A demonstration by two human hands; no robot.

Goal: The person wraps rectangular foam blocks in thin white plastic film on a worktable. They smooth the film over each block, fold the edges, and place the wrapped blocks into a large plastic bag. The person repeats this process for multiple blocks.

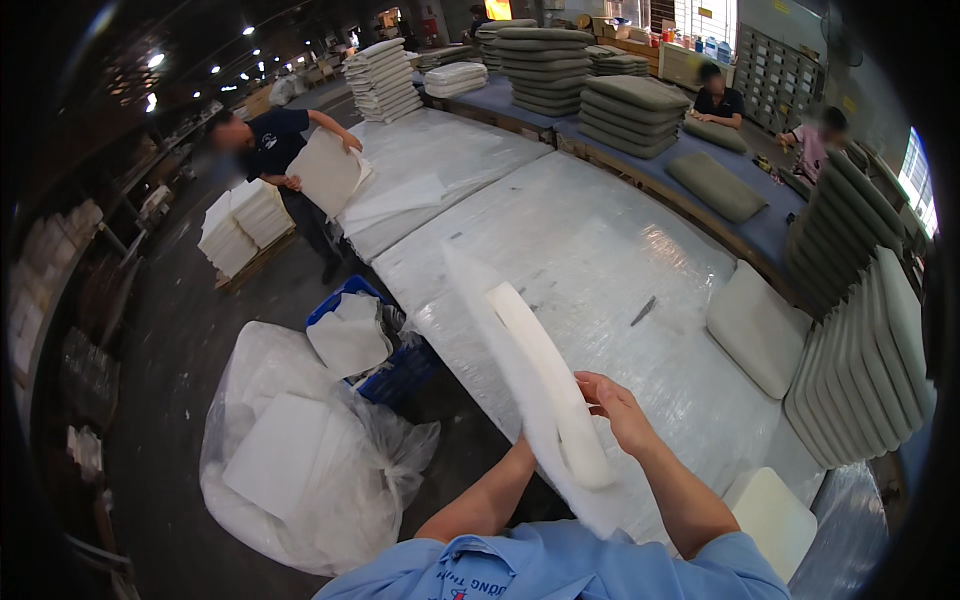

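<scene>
Over the desk (590, 250) at 5 o'clock, the white foam pad (550, 370) is held steeply tilted against the white sheet (510, 370), apparently keeping both layers together; right hand (620, 410) fingers bend alongside, pinch indeterminable; left hand fingers are concealed.

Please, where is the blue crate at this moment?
Head view, left of centre: the blue crate stands between the clear plastic bag and the table.

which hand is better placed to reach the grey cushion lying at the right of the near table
Probably the right hand: it is at the right side of the white pad, nearer the grey cushion. The left hand is hidden behind the white sheet, farther left.
</scene>
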